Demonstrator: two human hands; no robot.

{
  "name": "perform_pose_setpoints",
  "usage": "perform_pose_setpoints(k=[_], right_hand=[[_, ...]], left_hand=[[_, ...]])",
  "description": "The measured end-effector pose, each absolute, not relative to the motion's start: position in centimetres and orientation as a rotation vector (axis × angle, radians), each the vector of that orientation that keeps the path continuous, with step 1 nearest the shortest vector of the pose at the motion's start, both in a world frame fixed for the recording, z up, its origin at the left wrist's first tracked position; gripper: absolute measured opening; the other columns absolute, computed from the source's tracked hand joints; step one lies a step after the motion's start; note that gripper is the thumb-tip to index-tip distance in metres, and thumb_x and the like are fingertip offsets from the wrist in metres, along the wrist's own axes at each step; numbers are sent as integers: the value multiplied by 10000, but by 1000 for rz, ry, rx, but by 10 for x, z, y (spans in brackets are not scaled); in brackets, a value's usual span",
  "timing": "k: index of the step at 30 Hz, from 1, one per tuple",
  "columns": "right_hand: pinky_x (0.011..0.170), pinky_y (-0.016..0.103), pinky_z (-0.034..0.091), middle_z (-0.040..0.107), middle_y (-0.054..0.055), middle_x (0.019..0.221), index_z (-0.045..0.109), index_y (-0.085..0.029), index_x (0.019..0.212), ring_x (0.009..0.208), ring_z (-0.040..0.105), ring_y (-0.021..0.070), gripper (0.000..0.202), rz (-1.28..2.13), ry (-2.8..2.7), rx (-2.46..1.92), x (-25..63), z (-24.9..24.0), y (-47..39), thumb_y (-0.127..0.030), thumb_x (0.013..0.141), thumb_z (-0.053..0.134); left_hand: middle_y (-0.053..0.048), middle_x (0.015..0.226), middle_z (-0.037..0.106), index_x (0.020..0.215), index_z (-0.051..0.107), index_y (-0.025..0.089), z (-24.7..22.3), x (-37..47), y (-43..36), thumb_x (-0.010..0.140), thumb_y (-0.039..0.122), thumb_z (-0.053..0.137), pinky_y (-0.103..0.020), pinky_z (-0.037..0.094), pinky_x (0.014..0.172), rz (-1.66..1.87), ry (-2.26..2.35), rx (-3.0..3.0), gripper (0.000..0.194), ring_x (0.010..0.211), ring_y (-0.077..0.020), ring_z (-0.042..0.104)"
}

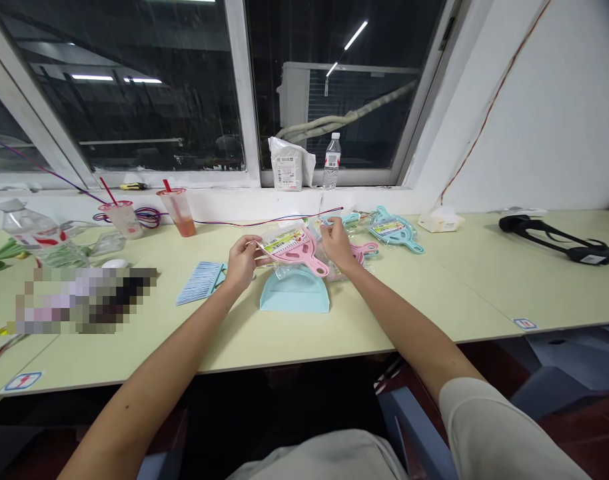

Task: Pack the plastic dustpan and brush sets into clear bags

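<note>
My left hand (242, 262) grips the left edge of a pink dustpan-and-brush set (298, 251) in clear plastic packaging with a yellow-green label. It is held up above the table, its handle pointing toward me and to the right. At its right side, my right hand (337, 244) is closed with the fingertips pinching clear plastic wrapping; which package that plastic belongs to is hard to tell. Below the set lies an unwrapped light-blue dustpan (294, 293), partly covered. A light-blue hand brush (202, 281) rests left of it, near my left wrist.
More wrapped sets lie behind my right hand, including a blue one (397, 230). Two drink cups (184, 225) and a large bottle (39, 233) stand at the left. A tissue pack (440, 220) and a black strapped device (557, 241) are at the right. The table's front edge (304, 361) is close.
</note>
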State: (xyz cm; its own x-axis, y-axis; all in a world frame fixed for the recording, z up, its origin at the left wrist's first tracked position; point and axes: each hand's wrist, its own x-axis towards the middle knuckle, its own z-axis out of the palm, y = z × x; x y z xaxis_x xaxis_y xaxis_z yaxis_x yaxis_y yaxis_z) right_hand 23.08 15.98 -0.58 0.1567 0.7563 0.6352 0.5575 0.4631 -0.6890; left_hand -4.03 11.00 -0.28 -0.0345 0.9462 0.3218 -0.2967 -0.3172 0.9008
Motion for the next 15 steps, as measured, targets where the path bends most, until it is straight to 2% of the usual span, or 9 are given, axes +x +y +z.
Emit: perform_pose_setpoints(k=[3,6,9,12,15], right_hand=[[825,372,476,677,78,955,510,-197,1176,882,634,249,304,203,-1501,-1179,231,-5,158,-443,1010,445],[819,354,489,697,82,983,566,-207,1098,886,649,235,306,188,-1711,-1182,225,0,147,-473,1031,429],[884,383,480,722,134,1072,627,-193,1083,992,661,281,331,0,-2049,-1299,214,7,133,-495,1014,509],[934,427,460,716,206,1118,651,-147,1130,1068,648,342,339,-224,-2240,-1457,206,10,124,-441,1016,528],[959,419,457,692,219,1173,627,-113,1210,1114,626,336,309,-287,-2280,-1512,206,9,125,-324,1036,485]], left_hand=[[-19,875,617,974,613,198,-7,-44,116,854,442,738,-429,678,751,1681,813,1221,300,821,-180,727],[-17,892,605,976,601,204,-12,-48,122,855,504,752,-459,678,804,1764,819,1244,357,853,-180,726],[-28,938,620,970,604,202,-15,-50,123,841,533,769,-484,674,834,1773,792,1286,392,874,-186,728],[-22,947,616,960,618,201,-16,-51,122,823,517,792,-508,663,873,1719,761,1338,386,888,-186,725],[-22,950,617,941,637,200,-16,-51,122,820,505,793,-513,648,916,1656,763,1415,363,928,-191,711]])
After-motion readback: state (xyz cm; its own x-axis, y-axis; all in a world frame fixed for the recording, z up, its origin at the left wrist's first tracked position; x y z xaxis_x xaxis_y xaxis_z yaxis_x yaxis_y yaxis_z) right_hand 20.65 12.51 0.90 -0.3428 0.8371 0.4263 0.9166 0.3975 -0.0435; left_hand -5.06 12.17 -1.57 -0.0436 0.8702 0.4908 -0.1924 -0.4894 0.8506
